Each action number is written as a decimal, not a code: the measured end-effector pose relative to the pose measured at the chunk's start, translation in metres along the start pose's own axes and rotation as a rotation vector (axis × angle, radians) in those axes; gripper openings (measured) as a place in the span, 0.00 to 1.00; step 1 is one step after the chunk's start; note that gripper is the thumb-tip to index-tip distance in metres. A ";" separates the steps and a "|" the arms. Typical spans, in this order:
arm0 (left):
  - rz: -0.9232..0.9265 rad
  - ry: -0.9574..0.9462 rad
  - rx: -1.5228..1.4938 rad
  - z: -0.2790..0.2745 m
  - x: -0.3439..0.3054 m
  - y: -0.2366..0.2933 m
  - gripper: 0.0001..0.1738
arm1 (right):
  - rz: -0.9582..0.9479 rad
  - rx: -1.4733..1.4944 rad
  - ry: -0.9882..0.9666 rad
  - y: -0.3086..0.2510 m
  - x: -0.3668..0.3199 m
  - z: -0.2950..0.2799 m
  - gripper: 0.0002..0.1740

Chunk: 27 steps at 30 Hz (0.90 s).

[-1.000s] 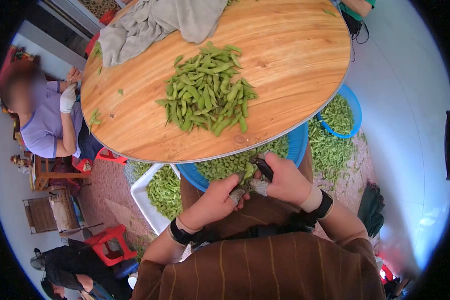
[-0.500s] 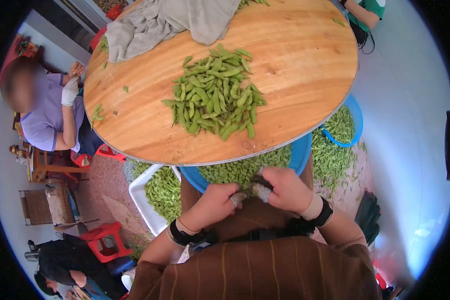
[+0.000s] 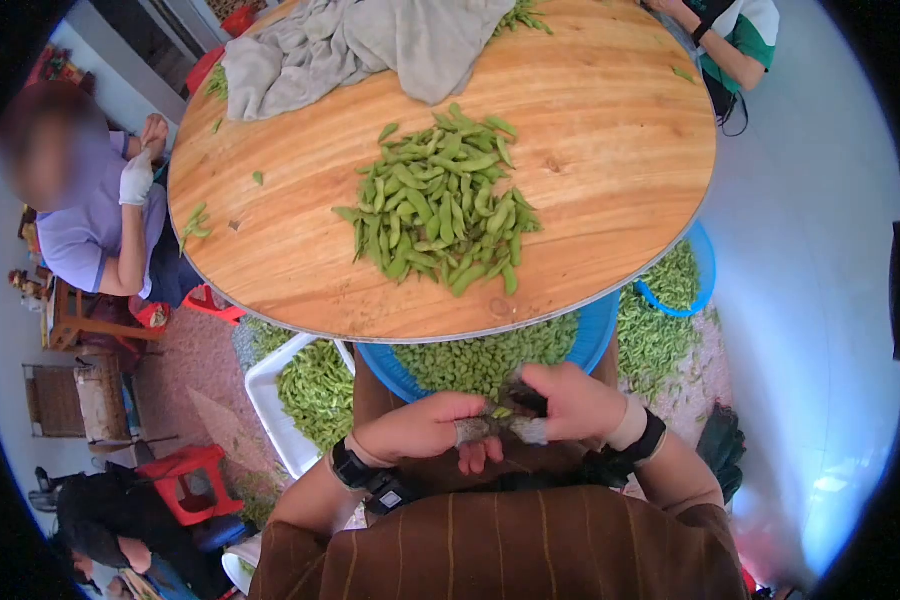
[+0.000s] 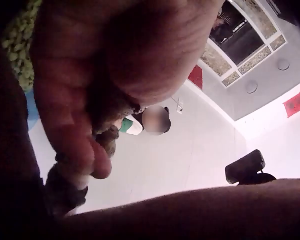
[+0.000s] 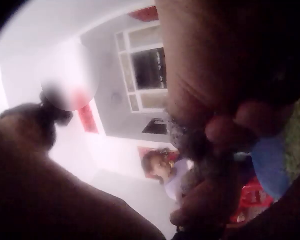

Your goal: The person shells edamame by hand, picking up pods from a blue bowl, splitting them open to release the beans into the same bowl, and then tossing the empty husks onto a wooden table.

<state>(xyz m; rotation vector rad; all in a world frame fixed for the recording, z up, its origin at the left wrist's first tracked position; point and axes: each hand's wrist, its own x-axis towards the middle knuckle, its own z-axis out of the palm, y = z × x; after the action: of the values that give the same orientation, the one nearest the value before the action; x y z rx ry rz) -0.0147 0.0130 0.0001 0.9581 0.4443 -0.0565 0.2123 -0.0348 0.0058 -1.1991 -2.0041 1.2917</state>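
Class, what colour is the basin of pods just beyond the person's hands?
The basin is blue; it shows best in the head view.

**Tight gap under the rim, bare wood either side of the heap**

The left grip and right grip pinch a small green pod in the narrow space between the lap and the round wooden counter. The counter's rim overhangs the round blue basin of pods just ahead of them. On top, the heap of green pods fills the middle and a crumpled grey cloth covers the far edge. Bare wood lies left and right of the heap. Below, a white rectangular tray blocks the floor to the left, and a second blue basin blocks it to the right.
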 end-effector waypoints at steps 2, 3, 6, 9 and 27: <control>0.040 0.026 0.141 -0.004 0.003 -0.010 0.11 | 0.032 -0.154 0.016 0.005 0.002 0.018 0.17; -0.021 0.113 0.258 -0.004 0.005 -0.012 0.11 | 0.061 -0.305 0.030 0.008 0.004 0.024 0.18; -0.042 0.201 0.347 -0.006 0.003 -0.012 0.11 | 0.029 -0.344 0.125 0.010 0.010 0.024 0.17; 0.038 0.212 0.289 -0.006 0.001 -0.012 0.11 | 0.059 -0.402 0.168 0.012 0.015 0.019 0.16; 0.228 0.433 -0.005 -0.028 0.022 -0.024 0.09 | 0.281 0.118 0.261 0.012 0.018 0.027 0.12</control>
<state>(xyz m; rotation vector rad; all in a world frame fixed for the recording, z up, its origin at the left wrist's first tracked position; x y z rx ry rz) -0.0101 0.0248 -0.0415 1.0119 0.7279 0.3646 0.1877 -0.0307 -0.0185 -1.5446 -1.5960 1.2845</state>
